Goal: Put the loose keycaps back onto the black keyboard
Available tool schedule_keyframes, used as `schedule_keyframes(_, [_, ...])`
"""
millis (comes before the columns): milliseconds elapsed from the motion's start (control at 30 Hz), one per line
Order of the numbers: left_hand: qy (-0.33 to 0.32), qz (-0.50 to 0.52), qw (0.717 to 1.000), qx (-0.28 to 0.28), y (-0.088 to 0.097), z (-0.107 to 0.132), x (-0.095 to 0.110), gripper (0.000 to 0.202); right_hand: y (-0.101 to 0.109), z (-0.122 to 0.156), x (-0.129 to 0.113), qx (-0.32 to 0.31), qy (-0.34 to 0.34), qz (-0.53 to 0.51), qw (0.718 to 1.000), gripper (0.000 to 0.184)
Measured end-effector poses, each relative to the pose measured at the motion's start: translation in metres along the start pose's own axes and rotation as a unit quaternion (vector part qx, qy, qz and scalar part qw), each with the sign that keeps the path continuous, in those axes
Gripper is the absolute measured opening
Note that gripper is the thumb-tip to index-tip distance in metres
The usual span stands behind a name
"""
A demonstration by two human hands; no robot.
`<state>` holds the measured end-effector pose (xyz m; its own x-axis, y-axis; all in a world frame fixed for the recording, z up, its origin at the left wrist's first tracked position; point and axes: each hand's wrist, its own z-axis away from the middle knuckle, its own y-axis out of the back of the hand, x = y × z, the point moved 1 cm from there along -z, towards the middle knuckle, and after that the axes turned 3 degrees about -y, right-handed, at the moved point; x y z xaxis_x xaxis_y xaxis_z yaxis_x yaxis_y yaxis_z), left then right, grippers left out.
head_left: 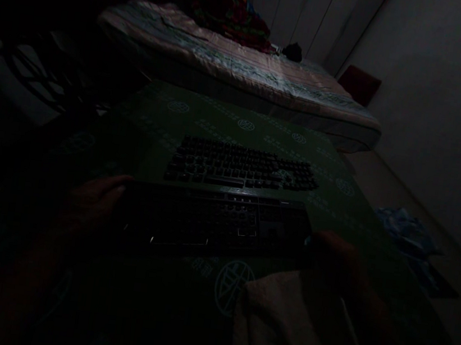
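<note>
A black keyboard base (215, 221) without its keycaps lies across the green printed table cover. At its left end my left hand (97, 200) is closed on the edge, thumb along the top corner. My right hand (336, 254) holds the opposite end; its fingers are dark and partly hidden, and a small bluish spot shows beside them. Just beyond the base, loose black keycaps (227, 161) are laid out in keyboard order, with a long space bar (224, 181) at the front. A beige cloth (283, 321) lies near my right forearm.
The green table cover (204, 112) reaches back to a bed (244, 67) with a red patterned blanket (234, 17). Blue fabric (411, 233) lies on the floor at right, near a pale wall (446, 110). The room is very dark.
</note>
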<state>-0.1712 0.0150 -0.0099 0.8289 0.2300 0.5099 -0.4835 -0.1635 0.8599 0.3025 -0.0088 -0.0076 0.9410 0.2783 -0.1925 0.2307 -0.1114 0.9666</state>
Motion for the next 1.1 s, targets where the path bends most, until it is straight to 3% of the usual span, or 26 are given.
schedule_keyframes(200, [-0.002,0.01,1.0,0.003,-0.001,-0.002,-0.003,0.056,-0.007,-0.038,-0.012,0.057,0.032,-0.045,0.997,0.022])
schedule_keyframes(333, [-0.005,0.011,1.0,-0.004,-0.002,-0.004,-0.005,0.057,-0.016,-0.061,-0.027,0.056,0.068,-0.013,0.996,0.023])
schedule_keyframes(600, [-0.017,0.003,1.0,0.007,-0.001,-0.002,-0.004,0.052,-0.022,-0.054,0.001,0.077,0.034,0.035,0.996,0.02])
schedule_keyframes(867, [0.0,0.035,0.999,0.004,-0.001,0.0,-0.003,0.056,-0.024,-0.072,-0.029,0.065,0.083,0.051,0.993,0.02])
schedule_keyframes(1100, [-0.02,0.045,0.999,0.01,-0.001,0.003,-0.001,0.055,-0.021,-0.065,-0.004,0.083,0.004,0.067,0.994,0.017])
